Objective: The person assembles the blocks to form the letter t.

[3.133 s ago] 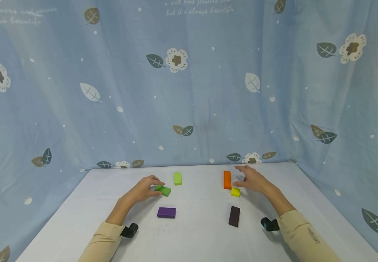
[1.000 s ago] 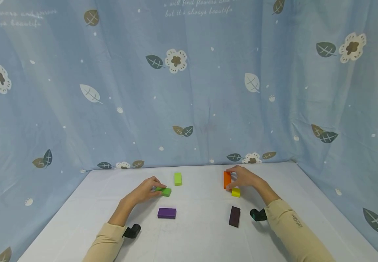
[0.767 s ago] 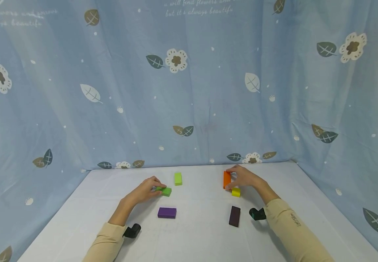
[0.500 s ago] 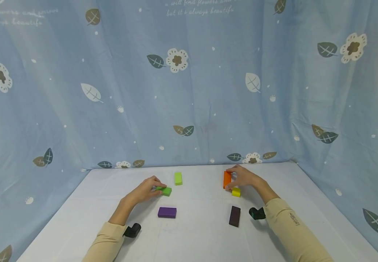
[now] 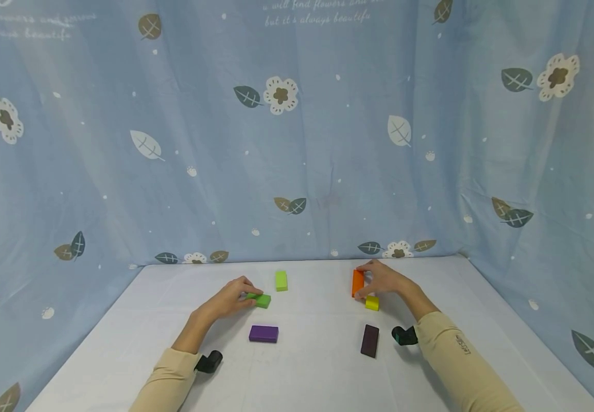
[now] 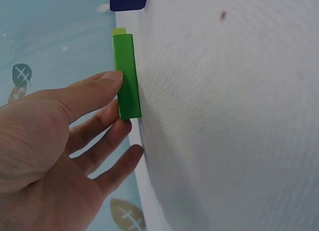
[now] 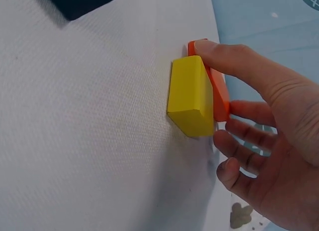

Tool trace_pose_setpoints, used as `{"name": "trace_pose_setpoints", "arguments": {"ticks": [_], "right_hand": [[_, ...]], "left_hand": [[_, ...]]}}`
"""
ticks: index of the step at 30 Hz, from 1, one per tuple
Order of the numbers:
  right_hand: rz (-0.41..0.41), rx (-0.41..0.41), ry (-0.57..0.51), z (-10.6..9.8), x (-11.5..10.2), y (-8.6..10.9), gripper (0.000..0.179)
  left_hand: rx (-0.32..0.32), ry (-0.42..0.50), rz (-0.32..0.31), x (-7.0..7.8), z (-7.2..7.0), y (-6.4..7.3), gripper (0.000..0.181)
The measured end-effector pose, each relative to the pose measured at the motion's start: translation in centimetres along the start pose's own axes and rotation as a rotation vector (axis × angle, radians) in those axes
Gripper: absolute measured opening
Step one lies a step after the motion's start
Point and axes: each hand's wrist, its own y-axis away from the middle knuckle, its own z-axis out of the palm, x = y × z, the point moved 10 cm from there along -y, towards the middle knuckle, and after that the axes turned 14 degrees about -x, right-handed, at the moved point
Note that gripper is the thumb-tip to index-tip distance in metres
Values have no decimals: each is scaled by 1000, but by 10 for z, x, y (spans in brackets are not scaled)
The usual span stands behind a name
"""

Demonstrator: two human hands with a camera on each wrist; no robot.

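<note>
My left hand (image 5: 228, 299) pinches a green block (image 5: 263, 301) between thumb and fingers at the left of the table. In the left wrist view, the thumb lies across the lower part of this green block (image 6: 126, 79), and the other fingers are partly hidden behind it. On the right, my right hand (image 5: 385, 278) grips an orange block (image 5: 357, 282), thumb at its near end and fingertips at its far end. A yellow block (image 5: 372, 303) stands just beside the orange one, below the right thumb. In the right wrist view, the yellow block (image 7: 189, 94) hides part of the orange block (image 7: 221, 96).
A lime block (image 5: 281, 281) lies beyond the green one. Nearer on the white table (image 5: 317, 366) are a purple block (image 5: 263, 334) at left and a dark brown block (image 5: 369, 341) at right. A blue patterned curtain (image 5: 328, 143) rises behind and along the sides.
Since about three seconds ago, my right hand has moved left and taken hold of the orange block. My left fingers have come down onto the green block. The last second shows hardly any movement.
</note>
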Motion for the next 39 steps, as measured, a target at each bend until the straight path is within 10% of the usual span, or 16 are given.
{"name": "trace_pose_setpoints", "arguments": {"ticks": [39], "right_hand": [[-53, 57, -40, 4, -2, -2, 81]], "left_hand": [[1, 19, 7, -2, 1, 0, 26]]}}
